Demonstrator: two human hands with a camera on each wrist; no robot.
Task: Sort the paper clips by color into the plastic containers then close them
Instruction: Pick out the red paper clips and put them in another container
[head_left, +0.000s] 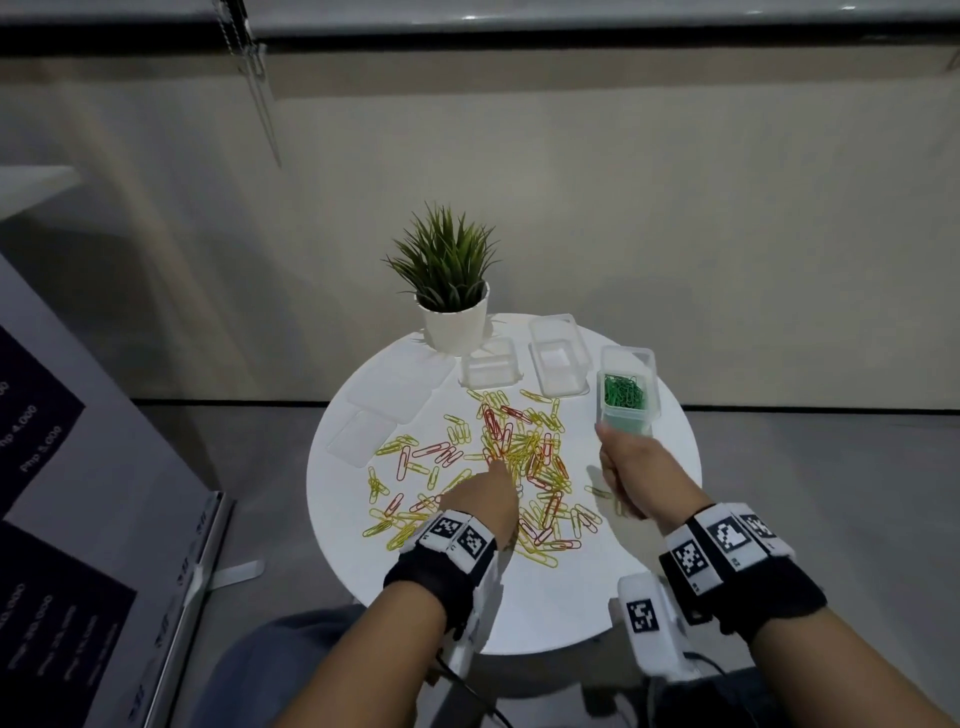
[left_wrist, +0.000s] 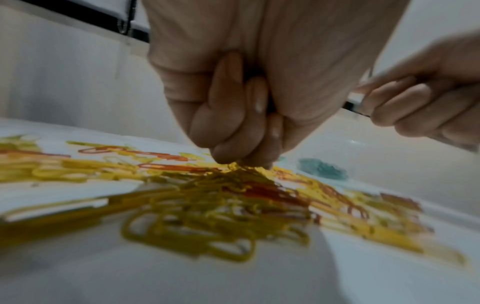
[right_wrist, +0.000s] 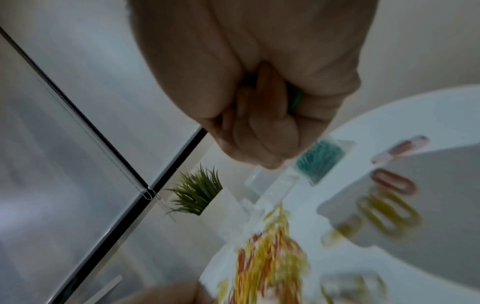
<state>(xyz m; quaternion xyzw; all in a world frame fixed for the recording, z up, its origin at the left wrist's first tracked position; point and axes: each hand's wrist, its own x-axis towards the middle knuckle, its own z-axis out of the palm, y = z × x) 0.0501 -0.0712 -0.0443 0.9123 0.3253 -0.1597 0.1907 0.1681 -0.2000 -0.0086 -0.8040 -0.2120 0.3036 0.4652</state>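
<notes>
While my left hand (head_left: 480, 496) pinched tangled yellow paper clips (head_left: 519, 449), red ones risked lifting too; my right hand (head_left: 631, 470) clenched green clips (right_wrist: 294, 100).

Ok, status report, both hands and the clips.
Left hand pinching at yellow clips in the pile. Right hand gripping green clips near the green-filled container. Two containers empty, nothing blocking.

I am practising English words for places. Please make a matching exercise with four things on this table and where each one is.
Things:
1. potted plant
2. green clips
3. flat lids
4. yellow and red clips

Places:
A. spread over the table's middle
B. far edge of the table
C. inside a container
D. left part of the table

Pairs: 1-B, 2-C, 3-D, 4-A
</notes>
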